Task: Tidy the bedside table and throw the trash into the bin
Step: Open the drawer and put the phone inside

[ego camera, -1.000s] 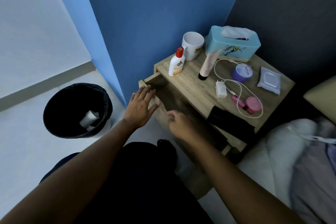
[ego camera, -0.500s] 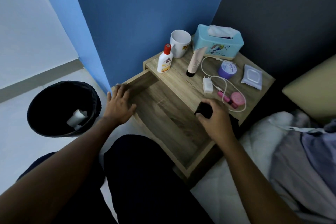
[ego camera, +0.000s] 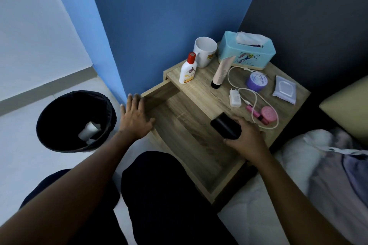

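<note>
The wooden bedside table (ego camera: 201,89) has its drawer (ego camera: 191,141) pulled far out and bare inside. My left hand (ego camera: 135,119) rests flat, fingers spread, on the drawer's left front corner. My right hand (ego camera: 246,139) grips a black rectangular object (ego camera: 225,125) at the table's front edge, above the drawer. On the tabletop are a white lotion bottle with a red cap (ego camera: 188,68), a white mug (ego camera: 205,50), a blue tissue box (ego camera: 247,51), a beige tube (ego camera: 222,71), a white charger with cable (ego camera: 235,99), a purple jar (ego camera: 256,81), a wipes pack (ego camera: 283,89), a pink lipstick (ego camera: 256,113) and a pink round case (ego camera: 268,113).
A black-lined bin (ego camera: 76,121) stands on the floor to the left of the table, with white trash (ego camera: 89,130) inside. A blue wall is behind. A bed with white and grey bedding (ego camera: 318,165) and a pillow (ego camera: 346,107) lies to the right. My dark-clothed legs are below.
The drawer has been pulled out wide. My right hand moved from the drawer front to the table's front edge and closed on the black object. My left hand stayed on the drawer's corner.
</note>
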A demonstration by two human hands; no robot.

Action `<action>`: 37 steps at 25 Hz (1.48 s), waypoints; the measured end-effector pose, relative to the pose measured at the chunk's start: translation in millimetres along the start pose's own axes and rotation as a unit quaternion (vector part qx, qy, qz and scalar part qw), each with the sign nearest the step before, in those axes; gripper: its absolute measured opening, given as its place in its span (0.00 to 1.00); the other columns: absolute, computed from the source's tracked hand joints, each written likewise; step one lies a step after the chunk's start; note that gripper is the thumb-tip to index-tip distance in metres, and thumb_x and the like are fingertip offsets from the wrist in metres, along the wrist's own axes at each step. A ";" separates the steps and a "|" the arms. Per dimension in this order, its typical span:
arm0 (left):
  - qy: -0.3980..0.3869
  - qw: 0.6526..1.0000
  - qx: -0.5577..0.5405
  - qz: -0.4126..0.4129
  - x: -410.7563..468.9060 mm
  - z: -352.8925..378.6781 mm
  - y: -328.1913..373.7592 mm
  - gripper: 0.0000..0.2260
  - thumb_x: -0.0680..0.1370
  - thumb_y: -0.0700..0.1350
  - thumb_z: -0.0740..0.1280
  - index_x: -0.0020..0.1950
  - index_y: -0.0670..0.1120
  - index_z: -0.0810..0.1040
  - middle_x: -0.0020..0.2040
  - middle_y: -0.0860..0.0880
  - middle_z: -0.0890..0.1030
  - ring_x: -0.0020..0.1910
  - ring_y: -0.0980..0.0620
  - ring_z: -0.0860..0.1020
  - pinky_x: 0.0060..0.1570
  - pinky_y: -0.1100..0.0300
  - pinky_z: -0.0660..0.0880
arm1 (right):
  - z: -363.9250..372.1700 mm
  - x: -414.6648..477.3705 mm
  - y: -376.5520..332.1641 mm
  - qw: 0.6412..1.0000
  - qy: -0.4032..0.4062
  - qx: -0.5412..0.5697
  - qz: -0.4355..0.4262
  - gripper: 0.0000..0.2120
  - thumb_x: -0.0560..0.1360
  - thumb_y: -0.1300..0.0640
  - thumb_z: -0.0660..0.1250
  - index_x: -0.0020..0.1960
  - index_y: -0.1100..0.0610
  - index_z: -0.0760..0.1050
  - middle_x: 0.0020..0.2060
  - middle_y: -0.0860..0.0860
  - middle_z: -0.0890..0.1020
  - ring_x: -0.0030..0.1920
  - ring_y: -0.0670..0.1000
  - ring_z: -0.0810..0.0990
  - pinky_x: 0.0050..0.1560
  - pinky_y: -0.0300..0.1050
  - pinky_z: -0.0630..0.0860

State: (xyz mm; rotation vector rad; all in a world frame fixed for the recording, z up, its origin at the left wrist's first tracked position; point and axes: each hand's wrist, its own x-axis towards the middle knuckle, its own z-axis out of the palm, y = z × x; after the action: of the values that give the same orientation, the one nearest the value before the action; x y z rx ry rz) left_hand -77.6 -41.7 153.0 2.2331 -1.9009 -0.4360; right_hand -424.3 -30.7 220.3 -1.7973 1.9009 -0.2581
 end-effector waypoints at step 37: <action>-0.010 1.000 0.021 0.016 -9.3 -1.6 -19.9 0.40 0.71 0.64 0.58 0.76 0.41 0.58 0.79 0.42 0.53 0.79 0.41 0.45 0.75 0.39 0.51 | 179.5 46.4 -30.8 0.968 -0.124 0.199 0.084 0.24 0.75 0.58 0.72 0.69 0.58 0.72 0.66 0.56 0.77 0.65 0.55 0.75 0.62 0.46 0.72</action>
State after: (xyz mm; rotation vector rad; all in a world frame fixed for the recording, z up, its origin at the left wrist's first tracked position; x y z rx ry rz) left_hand -59.8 -29.3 149.1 2.2298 -1.9702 -0.4188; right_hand -310.8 -42.9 70.9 -1.3293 1.6717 -0.3115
